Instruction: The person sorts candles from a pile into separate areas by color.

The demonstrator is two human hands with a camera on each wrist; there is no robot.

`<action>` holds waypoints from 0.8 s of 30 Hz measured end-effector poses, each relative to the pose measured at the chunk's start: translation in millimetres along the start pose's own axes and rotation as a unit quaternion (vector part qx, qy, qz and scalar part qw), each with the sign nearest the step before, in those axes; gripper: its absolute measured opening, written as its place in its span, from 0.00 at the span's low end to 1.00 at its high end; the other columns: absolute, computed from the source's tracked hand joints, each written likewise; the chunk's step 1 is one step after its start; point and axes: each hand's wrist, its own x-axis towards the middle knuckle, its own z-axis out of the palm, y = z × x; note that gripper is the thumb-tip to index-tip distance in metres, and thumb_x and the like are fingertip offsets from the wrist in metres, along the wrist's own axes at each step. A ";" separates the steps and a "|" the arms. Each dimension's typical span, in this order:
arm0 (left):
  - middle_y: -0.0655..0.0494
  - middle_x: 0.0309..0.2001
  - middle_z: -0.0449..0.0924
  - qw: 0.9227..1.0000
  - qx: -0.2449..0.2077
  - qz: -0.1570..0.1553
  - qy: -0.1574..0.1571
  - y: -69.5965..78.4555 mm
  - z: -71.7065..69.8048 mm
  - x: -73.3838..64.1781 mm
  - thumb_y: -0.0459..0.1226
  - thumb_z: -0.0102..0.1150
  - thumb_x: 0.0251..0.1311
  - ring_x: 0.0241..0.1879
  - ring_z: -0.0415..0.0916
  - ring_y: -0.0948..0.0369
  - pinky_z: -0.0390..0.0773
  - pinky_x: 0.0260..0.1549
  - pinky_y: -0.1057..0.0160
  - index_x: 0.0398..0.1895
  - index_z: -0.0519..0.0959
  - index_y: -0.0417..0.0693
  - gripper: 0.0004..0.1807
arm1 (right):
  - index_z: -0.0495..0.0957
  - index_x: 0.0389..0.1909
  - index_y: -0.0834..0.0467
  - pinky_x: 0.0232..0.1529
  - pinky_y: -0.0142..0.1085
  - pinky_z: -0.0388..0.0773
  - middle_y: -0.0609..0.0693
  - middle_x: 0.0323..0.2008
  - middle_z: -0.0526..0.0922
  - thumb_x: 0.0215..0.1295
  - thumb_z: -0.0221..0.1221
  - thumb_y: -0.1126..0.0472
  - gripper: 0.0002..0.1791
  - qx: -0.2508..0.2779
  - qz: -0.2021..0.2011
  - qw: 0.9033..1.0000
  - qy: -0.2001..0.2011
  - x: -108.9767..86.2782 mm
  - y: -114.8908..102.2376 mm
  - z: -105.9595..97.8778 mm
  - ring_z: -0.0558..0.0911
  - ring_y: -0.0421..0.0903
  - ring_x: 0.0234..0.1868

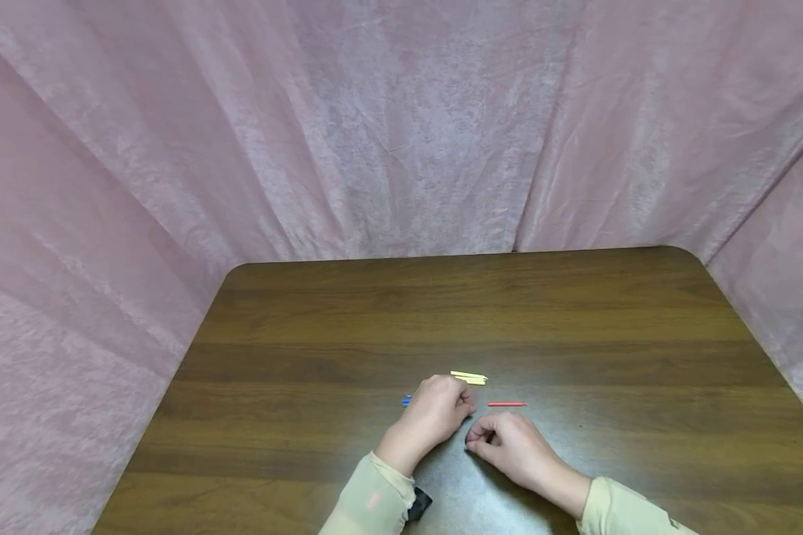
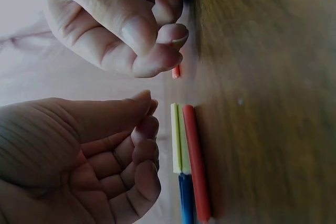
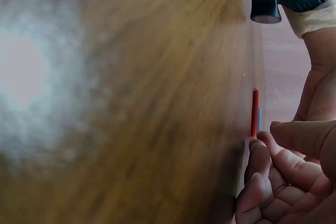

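My left hand hovers low over the table, fingers loosely curled and empty. Close under it in the left wrist view lies a red stick, which the hand hides in the head view. Beyond that stick are yellow sticks and blue sticks, the blue ones partly covered by the left hand. My right hand is just to the right and nearer me, its fingers bent, thumb tip close to the index fingertip, nothing visible between them. Another red stick lies just past the right hand.
The brown wooden table has rounded far corners. A pink curtain hangs behind it and at both sides. On the left wrist sits a black camera mount.
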 end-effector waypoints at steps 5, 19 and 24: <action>0.70 0.19 0.74 1.000 -0.007 0.001 0.014 -5.6 -3.5 -9.8 0.36 0.70 0.51 0.24 0.72 0.69 0.72 0.28 0.69 0.19 0.80 0.56 0.09 | 0.82 0.26 0.50 0.30 0.30 0.72 0.33 0.23 0.78 0.55 0.68 0.62 0.05 -0.004 0.007 1.000 -0.001 4.5 -1.4 0.1 0.73 0.28 0.25; 0.70 0.18 0.72 0.999 -0.048 -0.007 0.016 -16.6 -13.2 -30.6 0.36 0.70 0.50 0.22 0.68 0.72 0.69 0.25 0.72 0.20 0.80 0.54 0.08 | 0.82 0.26 0.53 0.29 0.29 0.71 0.36 0.22 0.78 0.52 0.69 0.65 0.06 -0.014 -0.001 1.000 0.015 19.2 -3.1 4.0 0.73 0.29 0.23; 0.71 0.18 0.73 0.998 -0.056 -0.010 0.016 -17.8 -14.4 -39.0 0.38 0.71 0.52 0.23 0.68 0.73 0.69 0.25 0.72 0.19 0.81 0.55 0.09 | 0.83 0.26 0.51 0.31 0.31 0.71 0.34 0.21 0.78 0.53 0.69 0.64 0.05 -0.028 -0.007 0.999 0.014 22.3 -4.4 5.7 0.74 0.29 0.24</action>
